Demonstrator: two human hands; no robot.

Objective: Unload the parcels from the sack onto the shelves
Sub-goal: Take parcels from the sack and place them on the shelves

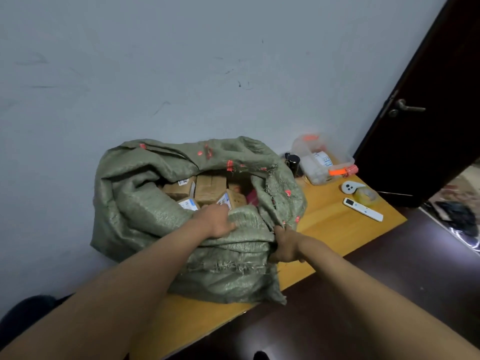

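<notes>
- The green woven sack [166, 224] sat on the wooden tabletop [335, 216] against the wall, its mouth gaping upward.
- Cardboard parcels [207, 189] lay packed tight inside, labels showing.
- The left hand [218, 220] rested on the near rim with its fingers dipping into the mouth; I could not tell whether they held a parcel.
- The right hand [284, 246] gripped a bunched fold of the rim on the right.
- The cloth looked limp and slack, so it would likely sag unless held open.
- The parcels seemed stiff and light, best taken by their edges, one at a time.
- No shelves were in view.
</notes>
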